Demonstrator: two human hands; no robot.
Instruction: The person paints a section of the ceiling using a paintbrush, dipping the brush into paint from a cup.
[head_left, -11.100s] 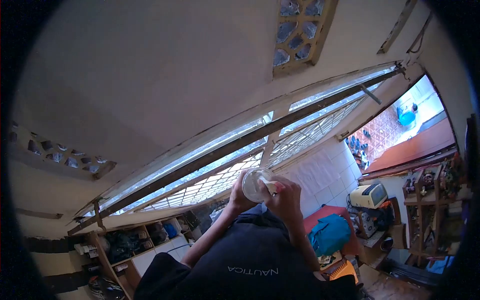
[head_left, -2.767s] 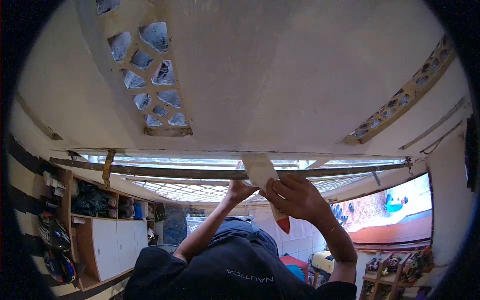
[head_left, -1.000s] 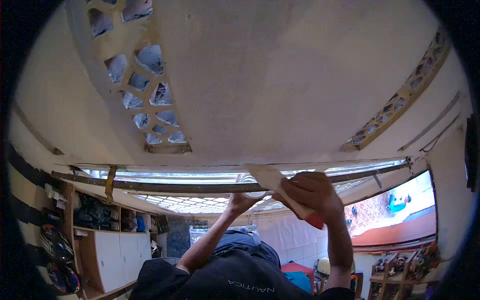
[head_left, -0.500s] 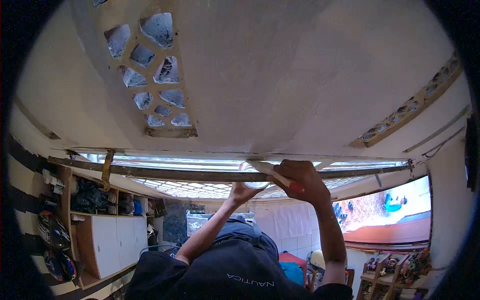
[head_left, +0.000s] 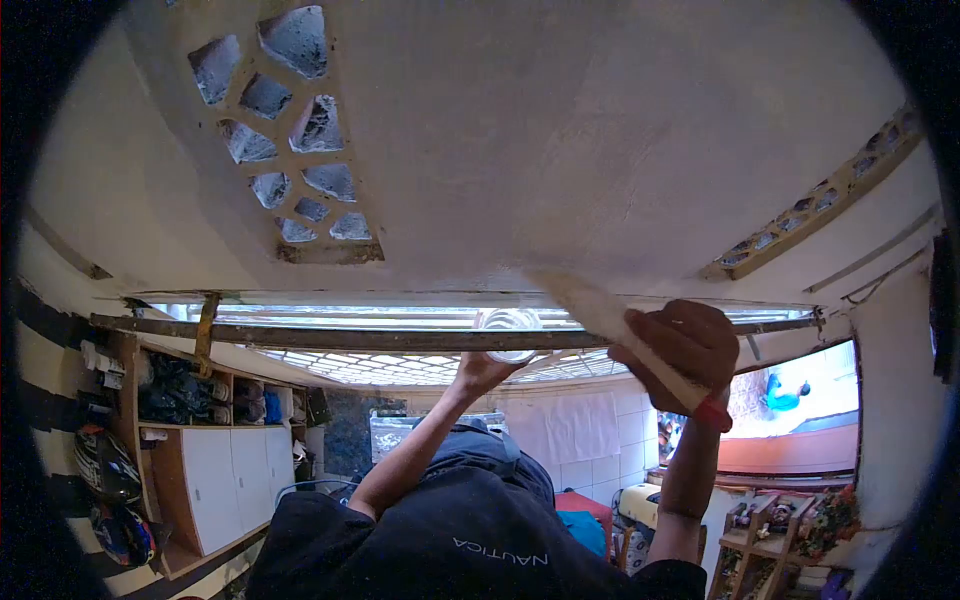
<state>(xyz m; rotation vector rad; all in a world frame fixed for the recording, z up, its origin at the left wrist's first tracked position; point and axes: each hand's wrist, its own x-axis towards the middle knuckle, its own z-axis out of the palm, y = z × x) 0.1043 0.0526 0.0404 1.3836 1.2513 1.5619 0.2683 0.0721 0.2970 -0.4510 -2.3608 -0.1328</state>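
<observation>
My right hand (head_left: 690, 355) is closed around the handle of a paintbrush (head_left: 602, 318). The brush is pale, with a red handle end below my fist, and its tip meets or nearly meets the pale wall (head_left: 600, 200) above the window opening. My left hand (head_left: 482, 374) holds a clear container (head_left: 511, 320) with whitish contents from below, behind a dark rod (head_left: 400, 341). The rod hides the middle of the container.
The rod runs across the window, held by a yellowish bracket (head_left: 206, 335) at left. Decorative vent openings (head_left: 320, 125) pierce the wall. A white cabinet (head_left: 212, 490) with helmets (head_left: 105, 465) beside it stands at lower left, and a shelf (head_left: 765, 540) at lower right.
My right hand has moved right, and the brush has left the container for the wall above. My left hand still holds the container in about the same place.
</observation>
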